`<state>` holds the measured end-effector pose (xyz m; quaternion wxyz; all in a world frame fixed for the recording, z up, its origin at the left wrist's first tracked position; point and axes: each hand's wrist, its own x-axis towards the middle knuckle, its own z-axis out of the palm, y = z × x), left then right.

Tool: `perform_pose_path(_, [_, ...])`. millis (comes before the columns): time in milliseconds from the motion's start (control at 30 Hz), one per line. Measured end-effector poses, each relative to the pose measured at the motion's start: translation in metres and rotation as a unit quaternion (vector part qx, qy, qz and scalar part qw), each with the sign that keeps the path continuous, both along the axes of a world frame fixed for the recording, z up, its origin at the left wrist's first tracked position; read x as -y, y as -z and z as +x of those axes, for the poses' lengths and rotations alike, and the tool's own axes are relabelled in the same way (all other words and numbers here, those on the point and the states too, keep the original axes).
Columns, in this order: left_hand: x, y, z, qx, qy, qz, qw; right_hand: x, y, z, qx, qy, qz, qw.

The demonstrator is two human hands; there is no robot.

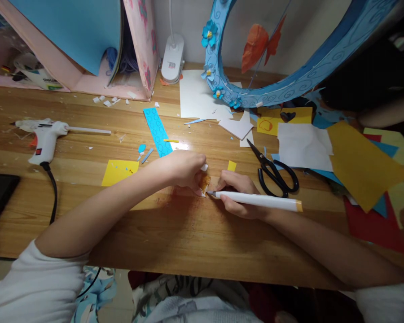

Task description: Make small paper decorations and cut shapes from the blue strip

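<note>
In the middle of the desk my left hand (pixel 188 170) is closed on a small piece of paper (pixel 205 183), coloured orange-brown with a white edge. Its full shape is hidden by my fingers. My right hand (pixel 239 194) grips a white marker (pixel 262 200) with an orange end cap, held nearly level. The marker's tip meets or almost meets the lower edge of the paper piece. Just beyond my hands lie a yellow scrap (pixel 232 166) and a blue patterned strip (pixel 157 131). Black-handled scissors (pixel 272 170) rest open to the right of my right hand.
A hot glue gun (pixel 47 137) lies at left, its cable running to the front. Yellow paper (pixel 119 172) sits nearby. A blue decorated ring (pixel 256 96) with hanging orange shapes stands behind. Coloured sheets (pixel 366 161) are heaped at right. A pink shelf (pixel 143 49) and white clip device (pixel 173 58) stand at the back.
</note>
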<state>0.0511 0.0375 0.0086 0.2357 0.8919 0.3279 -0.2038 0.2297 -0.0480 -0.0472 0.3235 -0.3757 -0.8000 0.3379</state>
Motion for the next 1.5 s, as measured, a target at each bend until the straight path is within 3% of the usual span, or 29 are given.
perform_pose_path(500, [-0.0002,-0.0003,-0.0004,0.0,-0.004,-0.003,1.0,-0.0009,-0.0059,-0.0021,-0.015,0.053,-0.023,0.998])
perform_pose_path(733, [-0.0002,0.0002,0.0,0.002,-0.003,-0.003,1.0,0.0005,-0.0013,-0.0002,-0.009,0.011,0.005,1.0])
perform_pose_path(1067, [-0.0002,0.0002,-0.0003,0.005,-0.001,-0.004,1.0,0.0001,-0.0036,0.0002,0.004,0.11,-0.043,0.993])
perform_pose_path(1500, [0.0003,0.0004,0.0001,-0.001,-0.001,-0.003,1.0,0.0006,-0.002,0.0017,-0.004,0.131,-0.071,0.989])
